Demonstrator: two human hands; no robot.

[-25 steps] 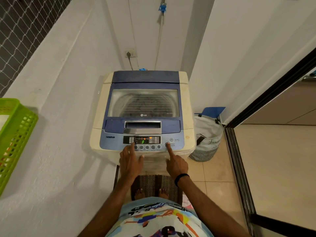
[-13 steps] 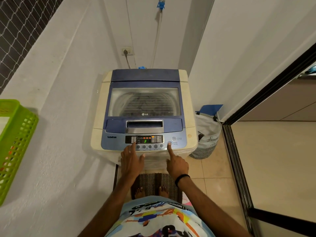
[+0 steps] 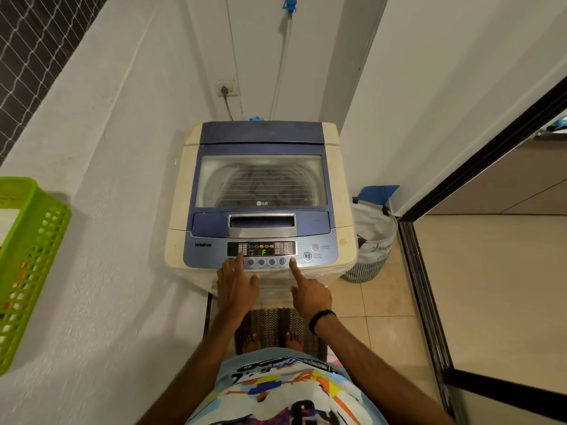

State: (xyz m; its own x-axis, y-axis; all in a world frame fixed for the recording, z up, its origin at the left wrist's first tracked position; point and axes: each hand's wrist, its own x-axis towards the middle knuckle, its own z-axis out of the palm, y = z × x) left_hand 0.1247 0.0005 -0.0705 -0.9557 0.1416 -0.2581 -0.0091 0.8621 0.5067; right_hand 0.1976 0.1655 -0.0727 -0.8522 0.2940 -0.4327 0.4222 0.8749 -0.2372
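A boxy cream-and-blue top-loading washing machine (image 3: pixel 260 179) stands against the far wall, its clear ribbed lid closed. The left hand (image 3: pixel 236 283) lies flat, with straight fingertips on the left end of the glossy control panel (image 3: pixel 208 256). The right hand (image 3: pixel 310 294) points: its index finger is straight on the right end of the row of round grey buttons (image 3: pixel 267 261), and its other fingers are curled. A perforated green plastic basket (image 3: pixel 33 256) sits at the left, and a soft fabric laundry bag (image 3: pixel 374 240) at the right.
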